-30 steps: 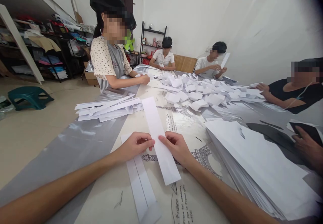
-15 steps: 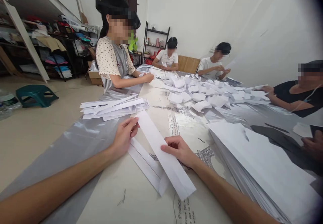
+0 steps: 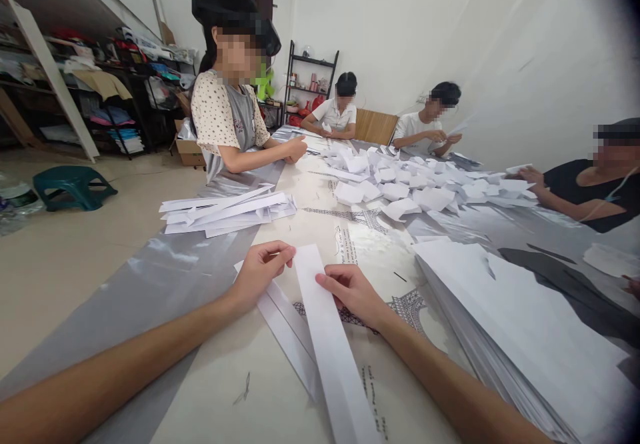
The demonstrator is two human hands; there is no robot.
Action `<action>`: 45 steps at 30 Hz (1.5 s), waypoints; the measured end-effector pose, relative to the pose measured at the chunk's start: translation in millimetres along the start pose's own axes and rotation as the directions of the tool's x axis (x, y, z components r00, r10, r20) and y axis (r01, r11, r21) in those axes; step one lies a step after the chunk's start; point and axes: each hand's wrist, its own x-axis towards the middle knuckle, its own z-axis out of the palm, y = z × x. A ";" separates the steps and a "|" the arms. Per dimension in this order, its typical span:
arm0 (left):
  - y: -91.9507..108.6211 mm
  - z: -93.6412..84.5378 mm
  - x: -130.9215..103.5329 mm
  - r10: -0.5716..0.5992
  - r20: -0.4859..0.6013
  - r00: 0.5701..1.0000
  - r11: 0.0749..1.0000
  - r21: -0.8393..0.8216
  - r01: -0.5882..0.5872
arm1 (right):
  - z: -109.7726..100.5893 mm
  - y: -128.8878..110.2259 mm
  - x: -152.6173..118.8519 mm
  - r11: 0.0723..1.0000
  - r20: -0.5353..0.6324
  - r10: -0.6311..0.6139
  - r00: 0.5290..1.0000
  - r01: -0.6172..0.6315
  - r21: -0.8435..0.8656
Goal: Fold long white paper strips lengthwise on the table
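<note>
A long folded white paper strip (image 3: 333, 344) runs from between my hands down toward the bottom edge of the view. My right hand (image 3: 355, 294) pinches its right edge near the top, thumb on the upper face and the other fingers curled. At its top left corner, my left hand (image 3: 263, 271) is closed with thumb and forefinger together; whether the corner is between them is hard to make out. A second white strip (image 3: 287, 337) lies on the printed tablecloth (image 3: 220, 377), partly under the first strip and my left hand.
Folded strips (image 3: 225, 211) are piled beyond my left hand. A stack of white sheets (image 3: 525, 324) lies at the right, many folded paper pieces (image 3: 415, 184) farther back. Several people sit or stand around the table. A green stool (image 3: 75, 187) is on the floor.
The upper strip has turned steeper and come nearer, its lower end now reaching the bottom edge. My left hand has moved right, closer to my right hand, which has shifted slightly.
</note>
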 end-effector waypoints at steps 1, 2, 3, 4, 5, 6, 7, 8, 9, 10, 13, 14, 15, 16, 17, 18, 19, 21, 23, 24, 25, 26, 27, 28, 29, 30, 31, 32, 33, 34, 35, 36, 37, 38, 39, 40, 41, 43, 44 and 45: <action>0.8 0.8 -0.6 0.012 0.038 0.999 0.999 0.038 -0.014 | 0.6 -1.2 2.4 0.999 -0.012 0.029 1.000 -0.028 0.028; 1.8 1.7 -1.2 0.022 0.078 0.997 0.997 0.073 -0.027 | 0.9 -2.7 5.3 0.997 -0.024 0.061 0.998 -0.060 0.046; 3.1 2.7 -1.7 0.026 0.115 0.993 0.994 0.103 -0.038 | 0.7 -4.3 8.6 0.995 -0.041 0.091 0.995 -0.089 0.051; 4.3 3.5 -1.9 0.024 0.147 0.989 0.991 0.126 -0.043 | 0.2 -5.8 12.1 0.993 -0.059 0.112 0.992 -0.109 0.048; 5.3 4.1 -1.9 0.021 0.166 0.986 0.989 0.143 -0.045 | -0.5 -7.2 16.0 0.992 -0.068 0.119 0.991 -0.117 0.038; 5.8 4.4 -1.7 0.016 0.175 0.984 0.987 0.155 -0.044 | -1.2 -8.3 20.0 0.993 -0.069 0.114 0.991 -0.112 0.026; 5.8 4.4 -1.2 0.012 0.171 0.985 0.986 0.160 -0.040 | -1.7 -8.8 24.1 0.996 -0.072 0.093 0.993 -0.092 0.011; 5.2 4.2 -0.7 0.005 0.158 0.987 0.986 0.161 -0.031 | -1.7 -8.8 28.1 0.998 -0.078 0.060 0.995 -0.060 -0.004; 4.1 3.9 -0.2 -0.004 0.141 0.990 0.987 0.158 -0.019 | -1.2 -8.1 32.0 1.000 -0.092 0.017 0.996 -0.019 -0.019; 2.6 3.4 0.3 -0.013 0.121 0.993 0.988 0.153 -0.006 | -0.3 -6.6 35.5 0.999 -0.120 -0.030 0.992 0.027 -0.029; -2.1 2.6 0.9 -0.027 0.068 0.997 0.991 0.133 0.018 | 3.2 0.9 41.9 0.994 -0.198 -0.110 0.974 0.105 -0.035; -3.0 2.6 0.8 -0.031 0.055 0.998 0.991 0.129 0.024 | 3.8 3.7 42.5 0.992 -0.217 -0.124 0.968 0.119 -0.037; -3.5 2.6 0.7 -0.029 0.046 0.999 0.991 0.130 0.022 | 4.0 6.1 42.4 0.991 -0.229 -0.134 0.964 0.128 -0.040; -3.5 2.8 0.4 -0.027 0.055 0.998 0.990 0.137 0.019 | 3.8 8.1 41.7 0.991 -0.234 -0.137 0.963 0.131 -0.040; -3.0 2.9 0.2 -0.027 0.062 0.998 0.990 0.142 0.018 | 3.3 9.2 40.6 0.991 -0.234 -0.136 0.963 0.131 -0.037; -2.2 2.9 -0.1 -0.024 0.061 0.998 0.989 0.148 0.015 | 2.5 9.6 39.4 0.991 -0.228 -0.130 0.965 0.126 -0.034; -1.3 2.9 -0.3 -0.021 0.067 0.998 0.988 0.152 0.011 | 1.6 9.2 38.4 0.992 -0.221 -0.124 0.967 0.120 -0.032; 0.6 2.4 -0.9 -0.016 0.103 0.995 0.988 0.155 0.000 | -0.4 6.8 37.0 0.994 -0.181 -0.105 0.978 0.102 -0.028; 1.8 2.0 -1.7 -0.009 0.171 0.985 0.987 0.162 -0.019 | -2.5 3.9 36.7 0.997 -0.109 -0.078 0.991 0.076 -0.019; 2.0 1.8 -2.1 -0.004 0.202 0.979 0.986 0.166 -0.030 | -3.4 2.7 36.8 0.998 -0.070 -0.065 0.995 0.064 -0.013; 1.8 1.8 -2.4 0.001 0.227 0.974 0.984 0.172 -0.041 | -4.1 1.9 37.0 0.998 -0.036 -0.055 0.998 0.054 -0.007; 1.4 1.9 -2.7 0.005 0.241 0.971 0.983 0.178 -0.049 | -4.5 1.6 37.1 0.999 -0.015 -0.049 0.999 0.049 -0.003; 0.9 2.0 -2.7 0.006 0.245 0.970 0.981 0.185 -0.053 | -4.7 1.6 37.1 0.999 -0.011 -0.048 0.999 0.048 -0.002; 0.2 2.1 -2.7 0.005 0.244 0.970 0.980 0.192 -0.053 | -4.7 1.9 37.0 0.999 -0.016 -0.050 0.999 0.049 -0.004; -0.6 2.2 -2.4 0.002 0.241 0.971 0.979 0.198 -0.051 | -4.4 2.4 36.6 0.999 -0.027 -0.053 0.998 0.052 -0.009; -1.2 2.2 -2.1 -0.002 0.239 0.971 0.978 0.203 -0.048 | -3.9 3.0 36.1 0.998 -0.039 -0.055 0.998 0.055 -0.016; -1.7 2.2 -1.8 -0.007 0.239 0.971 0.977 0.206 -0.044 | -3.4 3.5 35.6 0.998 -0.049 -0.058 0.997 0.057 -0.024; -1.8 2.1 -1.5 -0.012 0.239 0.971 0.977 0.209 -0.040 | -2.9 3.8 35.0 0.998 -0.059 -0.063 0.996 0.061 -0.030; -1.7 2.0 -1.3 -0.017 0.239 0.971 0.977 0.211 -0.035 | -2.5 3.9 34.6 0.997 -0.065 -0.069 0.996 0.067 -0.033; -1.2 1.9 -1.2 -0.023 0.237 0.971 0.976 0.214 -0.029 | -2.2 3.8 34.3 0.997 -0.069 -0.076 0.995 0.074 -0.034; -0.4 1.8 -1.3 -0.029 0.234 0.972 0.976 0.217 -0.023 | -2.2 3.5 34.2 0.996 -0.073 -0.084 0.994 0.082 -0.029; 0.5 1.7 -1.6 -0.033 0.233 0.972 0.976 0.218 -0.019 | -2.2 2.9 34.3 0.996 -0.076 -0.089 0.993 0.087 -0.022; 1.4 1.8 -2.0 -0.037 0.236 0.971 0.976 0.219 -0.016 | -2.4 2.2 34.6 0.996 -0.076 -0.091 0.993 0.090 -0.014; 2.3 1.9 -2.4 -0.039 0.242 0.970 0.975 0.221 -0.016 | -2.6 1.3 35.1 0.996 -0.069 -0.089 0.994 0.088 -0.011; 2.9 2.0 -2.9 -0.041 0.251 0.967 0.975 0.223 -0.017 | -2.8 0.5 35.6 0.996 -0.058 -0.086 0.995 0.086 -0.012; 3.2 2.1 -3.2 -0.043 0.259 0.965 0.974 0.227 -0.017 | -3.0 -0.1 36.1 0.996 -0.046 -0.084 0.995 0.083 -0.017; 3.2 2.3 -3.5 -0.045 0.266 0.963 0.973 0.229 -0.017 | -3.1 -0.5 36.5 0.997 -0.033 -0.081 0.996 0.080 -0.022; 2.6 2.5 -3.5 -0.046 0.268 0.962 0.974 0.228 -0.017 | -3.0 -0.3 36.8 0.997 -0.020 -0.076 0.997 0.075 -0.027; 2.1 2.6 -3.3 -0.045 0.266 0.963 0.974 0.224 -0.016 | -2.8 0.2 36.8 0.997 -0.023 -0.070 0.997 0.069 -0.022; 1.7 2.6 -3.0 -0.044 0.264 0.964 0.975 0.220 -0.016 | -2.5 0.9 36.7 0.998 -0.032 -0.061 0.998 0.061 -0.015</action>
